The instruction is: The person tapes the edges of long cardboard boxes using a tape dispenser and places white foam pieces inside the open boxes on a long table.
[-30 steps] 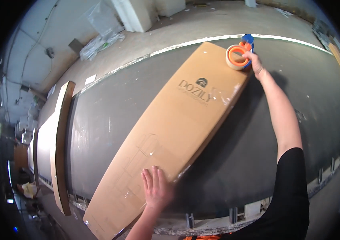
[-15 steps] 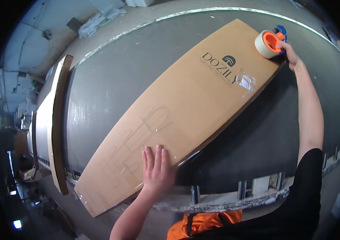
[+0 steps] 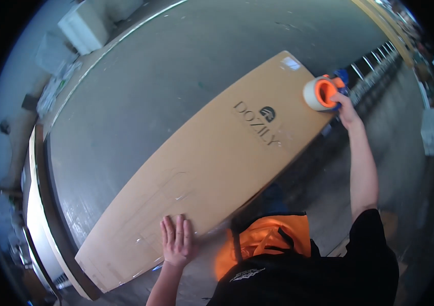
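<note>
Taping a long flat cardboard box (image 3: 212,163) on a grey worktable (image 3: 140,86), now at the box's far right end.

Pressing down near the box's lower left end with the left hand (image 3: 177,240), fingers spread flat and released on the cardboard, gripping nothing, just as half a second ago. Reaching out with the right hand (image 3: 347,109), fingers clenched around the handle of a tape dispenser (image 3: 324,93), its orange-cored roll sitting against the box's right end edge, touching the cardboard. Appearing shifted against the earlier frames: box lying further down and right in view, its near edge overhanging the table's front edge, more bare tabletop showing above it, an orange garment (image 3: 263,242) now showing much larger below the box. Leaning at the table's left edge, a long pale board (image 3: 38,219).
</note>
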### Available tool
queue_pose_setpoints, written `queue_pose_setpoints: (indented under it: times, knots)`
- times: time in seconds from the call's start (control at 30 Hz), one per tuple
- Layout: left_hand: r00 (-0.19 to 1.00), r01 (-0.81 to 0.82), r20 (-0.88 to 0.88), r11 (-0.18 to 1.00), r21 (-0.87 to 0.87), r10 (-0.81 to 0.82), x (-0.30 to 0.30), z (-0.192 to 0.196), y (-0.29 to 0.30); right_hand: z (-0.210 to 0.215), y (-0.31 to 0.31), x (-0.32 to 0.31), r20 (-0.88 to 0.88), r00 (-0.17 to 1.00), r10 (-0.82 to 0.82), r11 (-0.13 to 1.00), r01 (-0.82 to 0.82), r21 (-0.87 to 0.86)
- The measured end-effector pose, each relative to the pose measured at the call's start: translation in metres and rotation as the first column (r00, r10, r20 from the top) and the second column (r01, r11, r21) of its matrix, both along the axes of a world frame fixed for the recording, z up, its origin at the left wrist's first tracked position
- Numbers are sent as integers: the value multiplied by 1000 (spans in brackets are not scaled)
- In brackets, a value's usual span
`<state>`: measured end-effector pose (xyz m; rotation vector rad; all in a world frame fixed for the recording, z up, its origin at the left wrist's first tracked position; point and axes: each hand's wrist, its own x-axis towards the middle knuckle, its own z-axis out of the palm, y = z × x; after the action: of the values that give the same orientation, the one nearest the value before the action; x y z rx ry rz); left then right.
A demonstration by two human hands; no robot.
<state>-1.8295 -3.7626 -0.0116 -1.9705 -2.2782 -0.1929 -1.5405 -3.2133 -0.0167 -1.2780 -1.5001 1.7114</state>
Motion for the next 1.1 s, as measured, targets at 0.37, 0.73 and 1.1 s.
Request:
queue_pose_setpoints:
  times: [0.37,0.73,1.1]
  knots:
    - [994,-64,82,991,-120,75,13,15,-49,-27,-57,13,-211,977,-16,999,25,43]
    - [985,-159,3,905,-395,174,81,20,92,-21,-50,35,-363,916,-172,972,217,86]
    - [987,-142,38,958,-251,156,74,-3,74,119,-291,-81,587,755,292,504,-644,576]
